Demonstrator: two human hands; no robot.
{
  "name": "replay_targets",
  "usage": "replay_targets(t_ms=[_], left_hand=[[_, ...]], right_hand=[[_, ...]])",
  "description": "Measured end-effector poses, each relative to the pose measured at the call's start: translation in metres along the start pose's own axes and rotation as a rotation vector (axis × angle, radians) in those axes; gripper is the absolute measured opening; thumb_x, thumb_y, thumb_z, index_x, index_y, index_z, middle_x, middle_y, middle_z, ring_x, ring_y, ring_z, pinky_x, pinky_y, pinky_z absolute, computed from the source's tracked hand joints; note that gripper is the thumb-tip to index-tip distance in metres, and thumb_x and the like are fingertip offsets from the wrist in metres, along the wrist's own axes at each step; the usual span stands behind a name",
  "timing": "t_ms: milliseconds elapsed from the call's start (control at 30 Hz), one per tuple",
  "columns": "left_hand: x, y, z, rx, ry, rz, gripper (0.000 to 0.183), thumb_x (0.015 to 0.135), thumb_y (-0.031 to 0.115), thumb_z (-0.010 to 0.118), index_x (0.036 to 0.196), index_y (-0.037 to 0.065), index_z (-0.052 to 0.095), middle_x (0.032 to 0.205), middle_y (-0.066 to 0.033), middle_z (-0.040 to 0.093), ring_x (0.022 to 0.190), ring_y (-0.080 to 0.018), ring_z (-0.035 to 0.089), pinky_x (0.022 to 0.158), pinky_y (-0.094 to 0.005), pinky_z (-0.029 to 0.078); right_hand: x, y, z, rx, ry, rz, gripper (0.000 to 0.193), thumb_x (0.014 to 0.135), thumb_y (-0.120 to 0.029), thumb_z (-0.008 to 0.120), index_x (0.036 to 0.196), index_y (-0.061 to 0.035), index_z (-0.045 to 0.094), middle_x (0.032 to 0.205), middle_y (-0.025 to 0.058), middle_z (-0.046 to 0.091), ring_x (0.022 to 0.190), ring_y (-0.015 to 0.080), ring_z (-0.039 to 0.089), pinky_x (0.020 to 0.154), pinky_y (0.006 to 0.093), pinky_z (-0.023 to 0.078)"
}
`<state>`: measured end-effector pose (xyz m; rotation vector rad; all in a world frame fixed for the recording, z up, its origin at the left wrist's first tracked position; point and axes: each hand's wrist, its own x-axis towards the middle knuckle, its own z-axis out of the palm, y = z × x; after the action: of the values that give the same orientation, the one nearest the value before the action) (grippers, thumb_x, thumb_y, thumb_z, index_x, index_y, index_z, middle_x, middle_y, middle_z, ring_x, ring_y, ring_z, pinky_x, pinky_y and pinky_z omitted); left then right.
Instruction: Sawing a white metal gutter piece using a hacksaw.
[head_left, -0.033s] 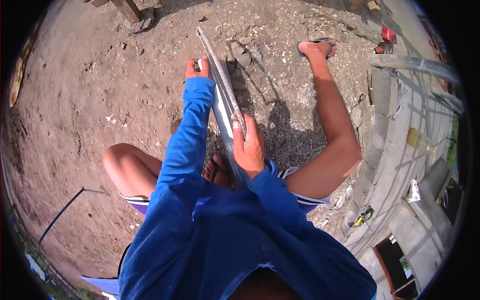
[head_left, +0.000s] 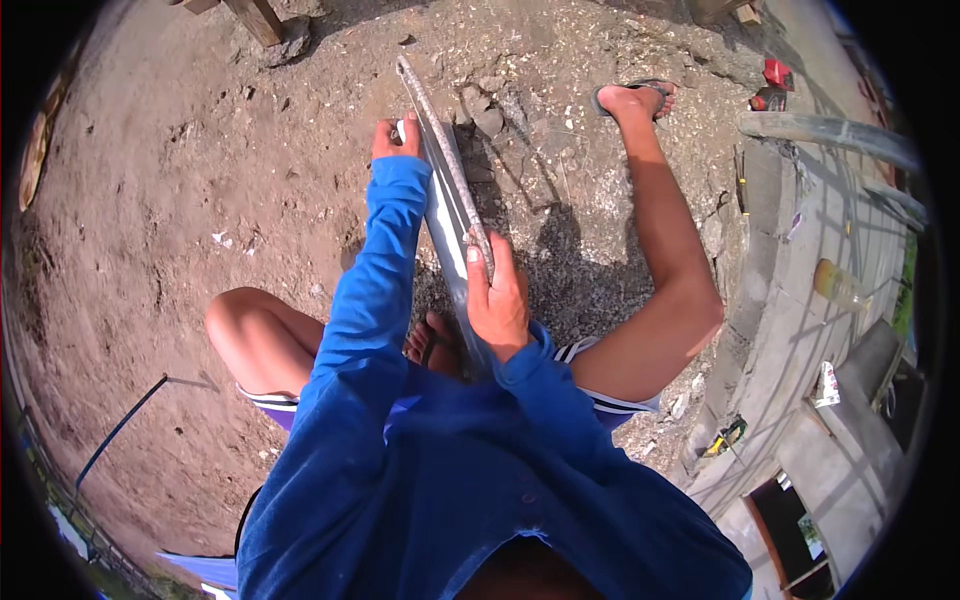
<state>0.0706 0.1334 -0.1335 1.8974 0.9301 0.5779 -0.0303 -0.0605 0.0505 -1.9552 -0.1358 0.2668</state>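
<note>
A long, smooth, silver-grey metal length [head_left: 446, 240] slants from between my legs out to the ground ahead. At its far end, my left hand [head_left: 399, 137] is closed on its left edge, with a small bright white patch beside the fingers. My right hand [head_left: 500, 305] grips the near end of a slim, slightly curved, speckled grey-brown rod [head_left: 446, 150], thumb laid along it. This rod runs above the metal length, and its far tip reaches past my left hand. Its underside, and any contact with the metal, cannot be made out.
Rough gravelly dirt surrounds my legs. A sandalled foot [head_left: 632, 98] is stretched out at the far right. Concrete blocks [head_left: 765, 190] edge the right side, with a grey pipe [head_left: 830, 131], a yellow-black tool [head_left: 727, 437] and a red box [head_left: 778, 73]. Wooden posts [head_left: 254, 20] stand at the back.
The speckled rod and my right hand have shifted very slightly toward me. My left hand has hardly moved.
</note>
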Motion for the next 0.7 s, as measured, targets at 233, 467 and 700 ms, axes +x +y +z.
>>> replay_targets(t_ms=[233, 467, 700], left_hand=[[-0.003, 0.025, -0.002, -0.087, -0.027, -0.074, 0.035, 0.091, 0.036, 0.071, 0.088, 0.001, 0.064, 0.066, -0.0074, 0.063, 0.060, -0.0132, 0.056, 0.055, -0.0318, 0.046], [-0.006, 0.036, 0.000, -0.102, -0.015, -0.080, 0.037, 0.090, 0.038, 0.072, 0.088, 0.002, 0.064, 0.066, -0.0087, 0.063, 0.059, -0.0163, 0.058, 0.056, -0.0336, 0.048], [0.002, 0.008, -0.003, 0.055, 0.024, -0.008, 0.036, 0.090, 0.038, 0.072, 0.088, 0.002, 0.064, 0.066, -0.0086, 0.062, 0.059, -0.0140, 0.055, 0.054, -0.0321, 0.046]], right_hand=[[0.021, 0.002, 0.007, 0.042, -0.001, -0.009, 0.032, 0.100, -0.021, 0.052, 0.129, -0.0065, 0.049, 0.093, 0.0280, 0.067, 0.082, 0.0503, 0.064, 0.064, 0.0547, 0.049], [0.035, 0.002, 0.011, 0.018, -0.012, 0.075, 0.032, 0.100, -0.024, 0.052, 0.127, -0.0070, 0.050, 0.093, 0.0292, 0.066, 0.084, 0.0520, 0.062, 0.067, 0.0556, 0.048], [0.006, -0.004, 0.002, 0.102, -0.007, 0.060, 0.030, 0.100, -0.023, 0.053, 0.125, -0.0066, 0.051, 0.091, 0.0291, 0.066, 0.083, 0.0516, 0.062, 0.066, 0.0548, 0.049]])
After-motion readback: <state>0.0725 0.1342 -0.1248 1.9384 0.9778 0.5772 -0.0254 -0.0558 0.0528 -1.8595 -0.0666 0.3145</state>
